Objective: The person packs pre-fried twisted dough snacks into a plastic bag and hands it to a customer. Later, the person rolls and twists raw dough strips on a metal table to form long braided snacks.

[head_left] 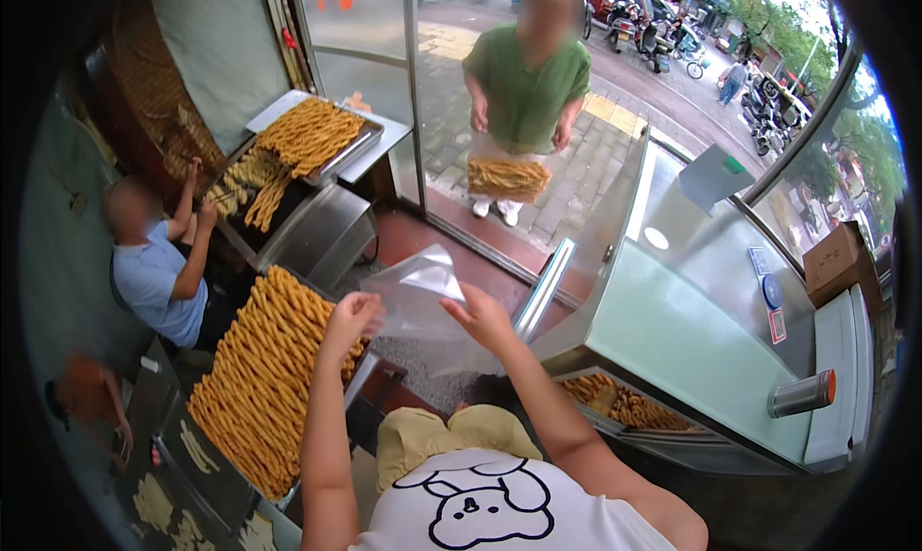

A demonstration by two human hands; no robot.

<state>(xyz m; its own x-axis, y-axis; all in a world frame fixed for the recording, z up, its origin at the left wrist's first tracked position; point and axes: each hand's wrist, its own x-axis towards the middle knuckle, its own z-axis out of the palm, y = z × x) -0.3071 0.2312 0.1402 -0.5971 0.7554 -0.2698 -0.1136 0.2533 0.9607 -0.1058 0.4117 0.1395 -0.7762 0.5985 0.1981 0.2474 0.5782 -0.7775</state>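
A clear plastic bag (415, 287) hangs spread out in front of me between my two hands. My right hand (483, 317) grips its right edge, thumb lying over the film. At the bag's left edge my left hand (351, 320) is closed with its fingertips pinched on the film; they are slightly smeared. Just left of that hand lies a big tray heaped with rows of twisted fried dough sticks (264, 378).
Across the doorway a person in green (528, 80) stands with a bag of dough twists (509, 179). At left, a seated person (163, 272) works at a fryer (235, 191) beside a full metal tray (370, 140). A glass display counter (672, 330) is on my right, carrying a metal canister (799, 394).
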